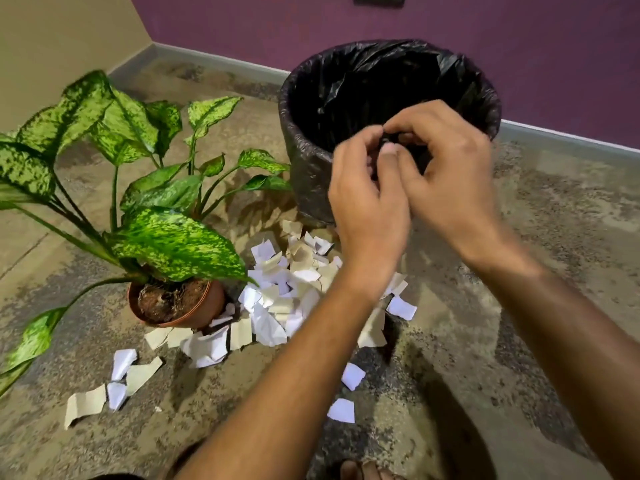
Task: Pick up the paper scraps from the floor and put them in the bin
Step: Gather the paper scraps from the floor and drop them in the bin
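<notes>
Home room corner: purple wall (450,39) top of frame, beige wall (62,39) upper left, mottled stone floor (519,254), potted dieffenbachia (152,216) left, liner-lined bin (311,161).

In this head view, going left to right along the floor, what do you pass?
Tan scrap → plant pot → pile of paper scraps → bin, with both hands raised at its near rim.
</notes>
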